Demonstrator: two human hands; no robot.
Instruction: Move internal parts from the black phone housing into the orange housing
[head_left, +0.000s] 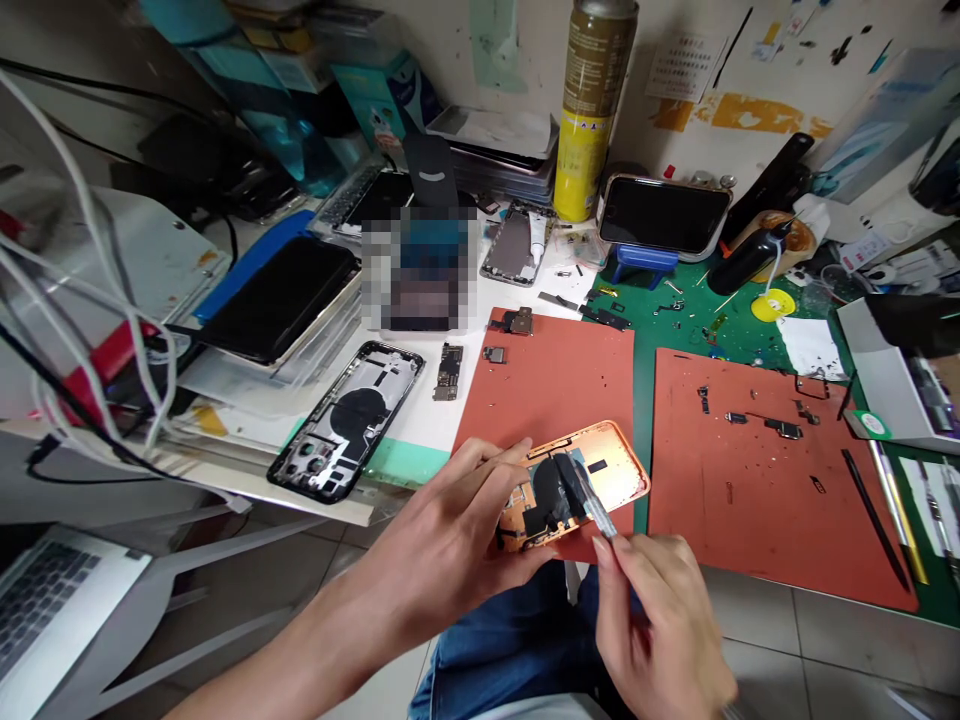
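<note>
My left hand (469, 515) grips the left end of an orange phone housing (619, 475), tilted above the front edge of a red-brown mat (555, 380). Its inside faces up and shows a round black pad (553, 485). A slim metallic tool (598, 515) is pinched in my right hand (656, 600), and its far end reaches over the black pad; whether the tip touches it I cannot tell. To the left, a black-rimmed phone housing (349, 420) lies on the table beside a narrow circuit board (448, 372). Small camera parts (517, 320) rest on the mat's upper left.
A second red-brown mat (750, 500) holds small parts and a black stick. Behind stand a yellow spray can (592, 110) and a phone (664, 215) on a blue stand. White cables (90, 220) hang at the left; an open box (900, 370) stands right.
</note>
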